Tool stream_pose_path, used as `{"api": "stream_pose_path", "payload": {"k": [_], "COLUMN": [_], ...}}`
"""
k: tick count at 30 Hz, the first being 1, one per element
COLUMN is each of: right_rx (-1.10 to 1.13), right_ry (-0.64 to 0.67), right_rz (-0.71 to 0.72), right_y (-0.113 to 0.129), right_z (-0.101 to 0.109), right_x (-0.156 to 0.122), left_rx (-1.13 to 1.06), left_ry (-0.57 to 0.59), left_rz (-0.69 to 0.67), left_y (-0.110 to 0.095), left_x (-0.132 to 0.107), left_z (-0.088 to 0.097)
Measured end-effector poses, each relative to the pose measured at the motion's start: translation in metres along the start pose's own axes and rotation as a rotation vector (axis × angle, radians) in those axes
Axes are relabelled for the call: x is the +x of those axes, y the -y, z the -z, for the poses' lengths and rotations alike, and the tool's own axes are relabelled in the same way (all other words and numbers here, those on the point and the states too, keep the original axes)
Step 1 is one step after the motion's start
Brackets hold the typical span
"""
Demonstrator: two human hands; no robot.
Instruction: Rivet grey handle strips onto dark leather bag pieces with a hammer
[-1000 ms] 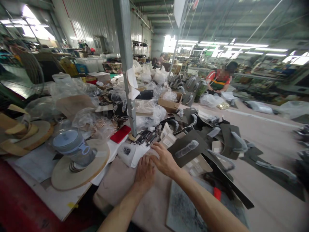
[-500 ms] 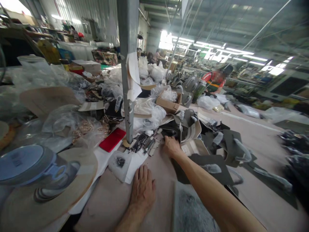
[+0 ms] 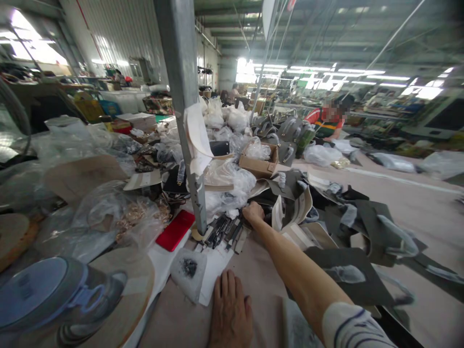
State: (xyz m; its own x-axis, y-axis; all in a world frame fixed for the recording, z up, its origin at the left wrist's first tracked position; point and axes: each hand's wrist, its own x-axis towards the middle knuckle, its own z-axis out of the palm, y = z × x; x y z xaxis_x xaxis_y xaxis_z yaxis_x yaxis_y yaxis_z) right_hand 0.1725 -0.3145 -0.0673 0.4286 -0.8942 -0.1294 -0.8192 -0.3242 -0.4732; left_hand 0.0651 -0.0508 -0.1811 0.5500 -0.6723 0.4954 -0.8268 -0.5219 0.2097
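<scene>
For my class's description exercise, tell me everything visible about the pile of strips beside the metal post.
The pile of strips is a loose heap of narrow pieces, mostly dark, some paler, lying at various angles, material unclear. It lies on the table by the metal post, partly over white paper, near the right hand; contact is unclear.

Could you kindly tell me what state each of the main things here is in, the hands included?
Left hand: open, palm down on the table
Right hand: reaching out, fingers mostly hidden; grip unclear
Dark strips: loose, piled
Front dark panel: lying down, its handle wrapped in plastic
Red phone: lying flat
Jug: lid on
Box: open, clear plastic inside
</scene>
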Motion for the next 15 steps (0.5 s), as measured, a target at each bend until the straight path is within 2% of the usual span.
{"api": "stream_pose_path", "payload": {"k": [5,7,9,12,13,15], "right_rx": [0.403,0.553,0.872,1.500,1.640,1.759], "right_ry": [-0.008,0.013,0.132,0.379,0.430,0.456], "right_rz": [0.003,0.034,0.022,-0.177,-0.274,-0.438], "right_y": [0.011,0.006,-0.004,-0.026,-0.034,-0.050], "right_z": [0.029,0.043,0.057,0.076,0.081,0.092], "right_x": [-0.032,-0.060,-0.097,-0.160,-0.179,-0.213], "left_rx": [-0.005,-0.020,-0.041,-0.062,-0.077,-0.166], "left_ry": [0.007,0.015,0.044,0.113,0.133,0.164], "left_rz": [-0.014,-0.015,-0.005,-0.007,-0.008,0.006], "left_y": [0.001,0.001,0.000,0.001,0.002,0.006], "left_x": [0.001,0.001,0.003,0.006,0.008,0.012], "left_z": [0.002,0.005,0.007,0.010,0.010,0.012]}}
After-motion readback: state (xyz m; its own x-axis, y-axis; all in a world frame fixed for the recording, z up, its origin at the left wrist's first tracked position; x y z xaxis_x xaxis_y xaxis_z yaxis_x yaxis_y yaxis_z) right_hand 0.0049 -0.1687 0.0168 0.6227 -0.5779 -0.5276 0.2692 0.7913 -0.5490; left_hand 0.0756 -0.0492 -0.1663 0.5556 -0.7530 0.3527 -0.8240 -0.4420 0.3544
